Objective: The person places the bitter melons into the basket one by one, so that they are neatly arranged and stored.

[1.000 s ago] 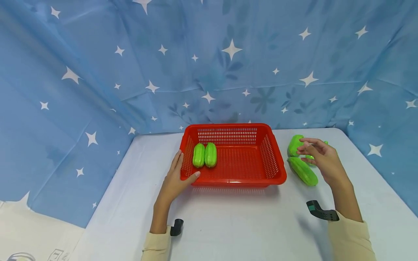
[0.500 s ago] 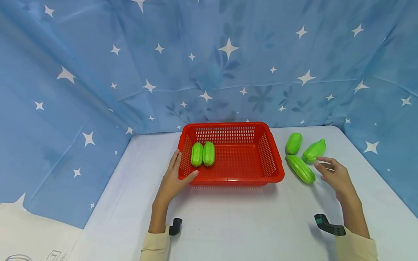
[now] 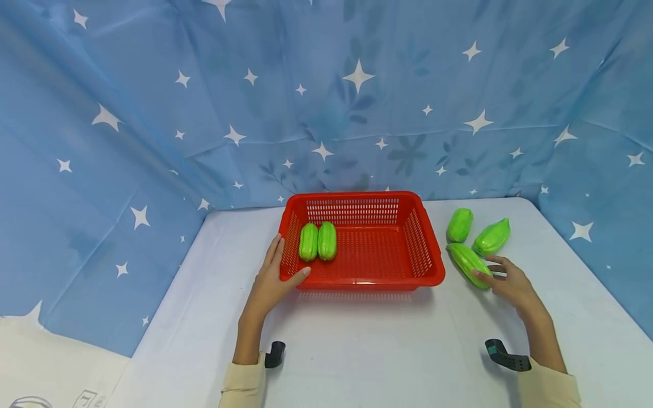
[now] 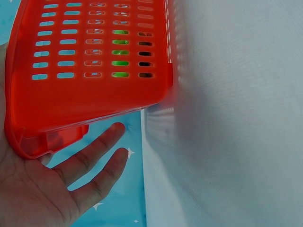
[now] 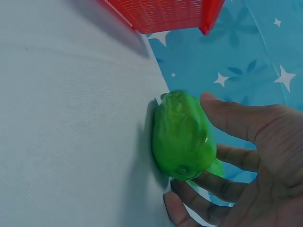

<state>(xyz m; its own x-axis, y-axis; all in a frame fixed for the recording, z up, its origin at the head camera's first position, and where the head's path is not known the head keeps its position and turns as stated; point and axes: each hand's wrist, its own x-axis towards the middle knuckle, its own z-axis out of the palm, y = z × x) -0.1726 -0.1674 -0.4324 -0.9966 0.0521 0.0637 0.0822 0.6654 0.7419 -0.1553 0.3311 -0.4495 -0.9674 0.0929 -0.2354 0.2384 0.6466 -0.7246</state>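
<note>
Right hand [image 3: 512,285] around a long green gourd [image 3: 465,260], left hand [image 3: 268,288] at a red basket [image 3: 377,281].
The gourd lies on the desk [image 3: 367,345], between 3 and 4 o'clock from the basket; thumb and fingers stand wide about its near end, grip impossible to tell. The other hand, fingers straight and spread, touches the basket's 8 o'clock corner.

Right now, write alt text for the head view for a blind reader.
A right hand is at the near end of a green vegetable on a white table; a left hand rests on the near-left corner of a red basket holding two more vegetables. Two others lie beyond the first, before a starry blue curtain.
</note>
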